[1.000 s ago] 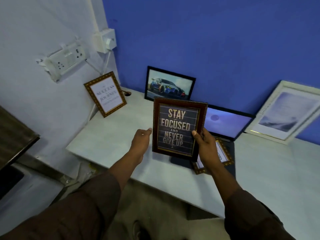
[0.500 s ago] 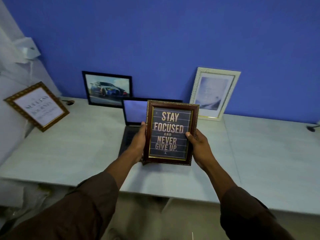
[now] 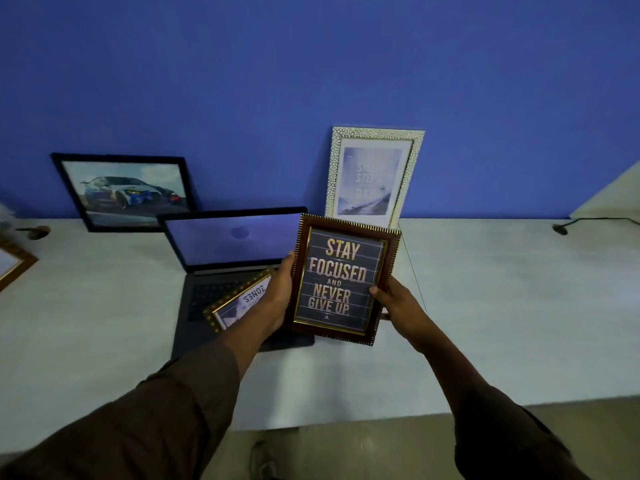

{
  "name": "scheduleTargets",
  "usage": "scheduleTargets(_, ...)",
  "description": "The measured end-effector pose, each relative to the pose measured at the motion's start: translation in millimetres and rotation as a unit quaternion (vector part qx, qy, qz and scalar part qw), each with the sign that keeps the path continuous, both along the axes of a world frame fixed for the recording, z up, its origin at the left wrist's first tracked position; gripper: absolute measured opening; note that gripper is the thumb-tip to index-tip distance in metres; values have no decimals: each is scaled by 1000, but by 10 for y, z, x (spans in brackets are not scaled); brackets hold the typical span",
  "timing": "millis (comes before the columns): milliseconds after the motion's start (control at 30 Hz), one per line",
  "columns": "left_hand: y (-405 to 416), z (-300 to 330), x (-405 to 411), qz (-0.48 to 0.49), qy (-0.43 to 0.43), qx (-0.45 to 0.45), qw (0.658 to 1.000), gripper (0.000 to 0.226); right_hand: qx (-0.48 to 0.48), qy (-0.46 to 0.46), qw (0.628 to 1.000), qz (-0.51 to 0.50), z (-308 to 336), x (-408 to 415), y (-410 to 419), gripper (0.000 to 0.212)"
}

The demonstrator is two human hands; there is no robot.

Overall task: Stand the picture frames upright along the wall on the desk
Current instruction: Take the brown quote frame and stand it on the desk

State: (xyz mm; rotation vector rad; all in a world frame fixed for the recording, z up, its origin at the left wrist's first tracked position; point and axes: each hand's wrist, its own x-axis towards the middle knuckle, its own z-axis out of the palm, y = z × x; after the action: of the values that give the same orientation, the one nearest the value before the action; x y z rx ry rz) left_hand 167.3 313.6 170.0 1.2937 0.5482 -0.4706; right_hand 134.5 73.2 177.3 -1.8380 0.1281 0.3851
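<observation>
Holding the brown frame [image 3: 341,280] upright above the surface [image 3: 485,289], left hand [image 3: 278,292] and right hand [image 3: 398,306] clasping its side edges; long axis vertical, free wall [image 3: 485,133] space lying ahead-right, nearer the right hand.

A deep blue wall [image 3: 311,81] fills the upper half of the view, evenly and dimly lit, and meets a pale side wall [image 3: 616,192] at the far right. Against it runs a long whitish desk [image 3: 502,299] with a faintly mottled top. Below the desk's front edge shows a strip of dull beige floor [image 3: 381,441], in shadow.
</observation>
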Motion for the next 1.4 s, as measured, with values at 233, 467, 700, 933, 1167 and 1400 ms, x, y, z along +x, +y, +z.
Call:
scheduleTargets(233,-493,-291,485,-90,42,-28,995,76,-35,92,995,-18,-391,184,-621,36)
scheduleTargets(467,-990,-541,975,-79,64,-52,993,58,-36,98,993,-47,-726,618,-1122,32)
scheduleTargets(700,-1323,-842,1378,-32,75,-43,996,49,-50,94,994,-29,-956,1009,-1370,26)
scheduleTargets(933,-1527,-977,1639,-27,50,-31,998,49,-61,101,993,22,-1106,1233,-1589,25)
scheduleTargets(1167,-1589,-1023,1613,-24,31,21,999,53,-72,120,989,37,-1099,1248,-1539,39)
scheduleTargets(1400,-1551,-1079,1413,-12,70,56,996,66,-98,98,990,4,-1069,1162,-1431,45)
